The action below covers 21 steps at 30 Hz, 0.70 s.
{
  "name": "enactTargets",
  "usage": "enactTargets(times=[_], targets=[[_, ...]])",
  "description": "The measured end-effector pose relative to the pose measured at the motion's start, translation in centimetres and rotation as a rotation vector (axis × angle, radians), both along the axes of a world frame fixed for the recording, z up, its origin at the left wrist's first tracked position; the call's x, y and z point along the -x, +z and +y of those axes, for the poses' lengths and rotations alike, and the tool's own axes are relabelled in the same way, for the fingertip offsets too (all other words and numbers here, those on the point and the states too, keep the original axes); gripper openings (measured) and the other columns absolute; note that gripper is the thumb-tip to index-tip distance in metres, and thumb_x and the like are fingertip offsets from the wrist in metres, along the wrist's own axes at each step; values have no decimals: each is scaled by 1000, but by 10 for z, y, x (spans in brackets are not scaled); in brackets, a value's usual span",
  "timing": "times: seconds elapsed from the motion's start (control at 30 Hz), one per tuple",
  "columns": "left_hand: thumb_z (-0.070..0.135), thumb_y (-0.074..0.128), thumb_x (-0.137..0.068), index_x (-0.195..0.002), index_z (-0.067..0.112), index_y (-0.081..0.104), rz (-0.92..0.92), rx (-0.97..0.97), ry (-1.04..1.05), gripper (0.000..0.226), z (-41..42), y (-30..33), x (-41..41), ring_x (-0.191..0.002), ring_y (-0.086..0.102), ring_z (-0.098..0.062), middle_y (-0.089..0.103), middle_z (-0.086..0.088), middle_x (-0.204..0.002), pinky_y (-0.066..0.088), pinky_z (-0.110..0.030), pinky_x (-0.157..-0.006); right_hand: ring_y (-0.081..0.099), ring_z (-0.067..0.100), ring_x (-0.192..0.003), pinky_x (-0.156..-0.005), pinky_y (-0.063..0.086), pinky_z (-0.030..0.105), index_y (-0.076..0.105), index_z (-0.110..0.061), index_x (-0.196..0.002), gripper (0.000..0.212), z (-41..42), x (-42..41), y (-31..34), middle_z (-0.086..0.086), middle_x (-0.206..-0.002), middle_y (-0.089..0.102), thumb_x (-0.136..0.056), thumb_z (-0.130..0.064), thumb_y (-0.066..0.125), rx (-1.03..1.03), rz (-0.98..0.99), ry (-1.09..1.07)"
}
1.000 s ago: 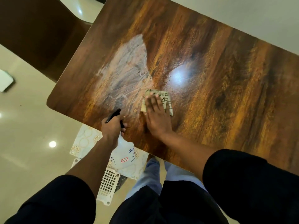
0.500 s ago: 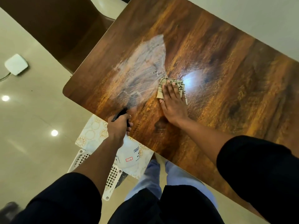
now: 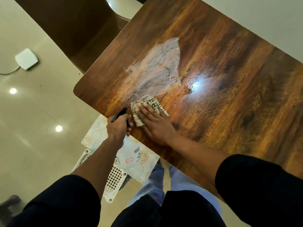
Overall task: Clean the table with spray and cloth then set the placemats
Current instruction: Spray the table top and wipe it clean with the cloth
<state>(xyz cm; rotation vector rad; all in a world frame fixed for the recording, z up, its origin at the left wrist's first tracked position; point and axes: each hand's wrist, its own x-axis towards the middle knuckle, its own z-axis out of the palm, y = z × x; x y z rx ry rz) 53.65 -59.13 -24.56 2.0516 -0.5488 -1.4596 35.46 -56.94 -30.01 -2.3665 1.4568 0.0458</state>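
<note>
A glossy brown wooden table point(image 3: 229, 95) fills the right of the view, with a whitish wet smear point(image 3: 157, 68) on its near-left part. My right hand point(image 3: 152, 123) presses flat on a folded patterned cloth point(image 3: 147, 104) near the table's front edge, just below the smear. My left hand point(image 3: 117, 128) grips the black trigger head of a clear spray bottle point(image 3: 131, 156), which hangs just off the table's edge. White placemats with gold circles point(image 3: 96, 133) lie below, on a white perforated basket.
The white basket point(image 3: 113, 179) stands on the beige tiled floor by my legs. A brown chair point(image 3: 73, 30) sits at the table's far left. A small white device with a cable point(image 3: 26, 58) lies on the floor at left.
My right hand has drawn the cloth back toward the front edge and to the left, close to my left hand. The view has shifted; the left hand keeps holding the bottle.
</note>
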Motion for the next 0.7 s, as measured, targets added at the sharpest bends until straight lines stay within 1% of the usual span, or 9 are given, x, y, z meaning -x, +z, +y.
enactTargets(times=[0.07, 0.13, 0.2, 0.3, 0.37, 0.47, 0.57, 0.63, 0.7], targets=[[14, 67, -95, -86, 4, 69, 14, -10, 17, 13, 0, 0, -6, -46, 52, -15, 68, -11, -67, 45, -26, -44, -16, 21, -159, -129, 4, 53, -6, -22, -167, 69, -28, 8, 4, 0, -173, -16, -111, -46, 26, -44, 8, -175], [16, 66, -97, -94, 1, 69, 25, -19, 19, 15, 0, -2, -11, -45, 54, -13, 69, -13, -71, 45, -25, -43, -20, 22, -158, -129, -1, 54, -14, -23, -165, 70, -52, 12, 10, 0, -172, -22, -111, -47, 23, -60, 16, -361], [17, 66, -98, -95, 1, 70, 36, -22, 25, 17, -1, -2, -15, -47, 55, -14, 69, -13, -73, 46, -24, -45, -21, 21, -158, -129, -4, 52, -13, -23, -165, 69, -65, 9, 10, 0, -172, -22, -111, -46, 21, -75, 22, -452], [17, 66, -96, -85, 3, 70, 54, -22, 48, 18, -3, -1, -20, -50, 54, -16, 69, -12, -70, 46, -25, -47, -18, 21, -159, -129, 0, 53, -7, -21, -166, 68, -67, -8, 8, 1, -174, -16, -110, -45, 22, -51, 24, -546], [16, 67, -95, -81, 5, 69, 47, -27, 73, 18, -6, 0, -24, -48, 53, -15, 67, -10, -66, 45, -25, -46, -17, 21, -160, -129, -1, 53, -4, -22, -167, 68, -59, -24, 8, 0, -174, -15, -110, -45, 24, -72, -6, -473], [14, 67, -92, -77, 5, 65, 10, -31, 102, 17, -12, 1, -30, -46, 50, -15, 62, -10, -62, 43, -27, -44, -12, 20, -161, -128, 9, 56, 3, -21, -168, 66, -35, -35, 8, 0, -175, -7, -111, -45, 26, -40, -53, -153], [14, 67, -93, -80, 5, 66, 28, -49, 116, 16, -15, -1, -38, -43, 50, -13, 64, -11, -64, 42, -26, -42, -4, 18, -161, -128, 13, 52, 9, -21, -168, 65, -31, -22, 3, 0, -175, 0, -110, -47, 27, 26, -25, 116], [14, 68, -94, -79, 6, 65, 79, -66, 119, 17, -17, -3, -44, -43, 48, -13, 65, -11, -65, 41, -25, -41, -6, 20, -161, -129, 10, 51, 5, -21, -168, 67, -50, -10, 0, 1, -175, -4, -109, -49, 20, 38, 20, 151], [15, 68, -94, -80, 6, 65, 122, -85, 122, 17, -18, -6, -50, -43, 48, -12, 66, -11, -67, 40, -24, -40, -12, 21, -160, -129, 7, 53, -4, -22, -167, 69, -80, -3, 0, 1, -174, -12, -107, -51, 13, 10, 46, -29]])
